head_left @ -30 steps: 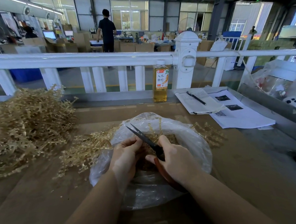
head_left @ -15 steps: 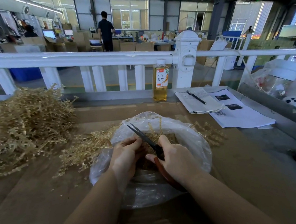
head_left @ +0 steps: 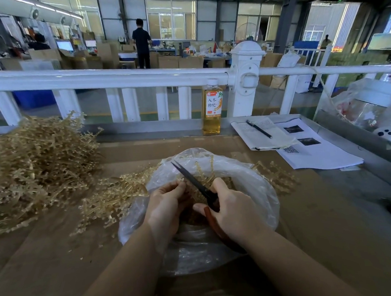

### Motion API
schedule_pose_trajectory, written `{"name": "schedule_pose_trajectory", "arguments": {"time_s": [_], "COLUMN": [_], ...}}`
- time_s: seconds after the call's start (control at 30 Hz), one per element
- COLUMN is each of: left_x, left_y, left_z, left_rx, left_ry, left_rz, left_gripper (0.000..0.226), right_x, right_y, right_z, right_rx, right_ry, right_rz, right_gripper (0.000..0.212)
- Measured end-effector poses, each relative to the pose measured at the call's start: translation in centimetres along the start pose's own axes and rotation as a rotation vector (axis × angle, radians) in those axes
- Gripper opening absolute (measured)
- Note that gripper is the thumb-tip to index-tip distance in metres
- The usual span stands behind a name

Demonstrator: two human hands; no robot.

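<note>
My right hand (head_left: 233, 208) grips scissors (head_left: 193, 181) with dark blades and red-brown handles, the blades closed and pointing up and left. My left hand (head_left: 164, 201) pinches a beige sprig just left of the blades. Both hands hover over a clear plastic bag (head_left: 258, 187) holding cut beige pieces. A big heap of beige plastic sprigs (head_left: 35, 164) lies at the left, and a smaller spread of sprigs (head_left: 115, 194) reaches the bag.
A bottle of amber drink (head_left: 211, 111) stands at the table's back edge. A notebook with a pen (head_left: 261, 134) and printed sheets (head_left: 316, 153) lie at the right. A white railing (head_left: 121, 78) runs behind. A metal rim (head_left: 361, 142) borders the right.
Scissor blades that were slightly apart are now closed. The hands have barely moved.
</note>
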State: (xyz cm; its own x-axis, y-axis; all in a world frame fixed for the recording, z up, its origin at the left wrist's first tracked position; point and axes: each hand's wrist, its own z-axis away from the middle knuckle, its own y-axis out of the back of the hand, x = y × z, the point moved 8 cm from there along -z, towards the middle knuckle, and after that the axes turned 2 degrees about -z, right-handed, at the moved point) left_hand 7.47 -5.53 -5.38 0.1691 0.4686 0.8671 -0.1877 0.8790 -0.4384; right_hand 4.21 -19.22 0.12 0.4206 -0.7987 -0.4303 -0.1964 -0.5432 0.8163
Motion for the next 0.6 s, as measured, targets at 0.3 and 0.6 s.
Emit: {"name": "schedule_pose_trajectory", "arguments": {"time_s": [0.3,0.6], "left_x": [0.4,4.2], "left_y": [0.1,1.4], "left_z": [0.0,1.5], "left_rx": [0.065,0.173], "left_ry": [0.038,-0.011], "left_rz": [0.241,0.515], "left_gripper": [0.014,0.034], "right_x": [1.0,1.9], "right_y": [1.0,0.2], "right_z": [0.1,-0.4], "right_rx": [0.072,-0.016], "right_ry": [-0.143,-0.303], "right_rz": [-0.031,-0.093], "right_gripper": [0.037,0.031]}}
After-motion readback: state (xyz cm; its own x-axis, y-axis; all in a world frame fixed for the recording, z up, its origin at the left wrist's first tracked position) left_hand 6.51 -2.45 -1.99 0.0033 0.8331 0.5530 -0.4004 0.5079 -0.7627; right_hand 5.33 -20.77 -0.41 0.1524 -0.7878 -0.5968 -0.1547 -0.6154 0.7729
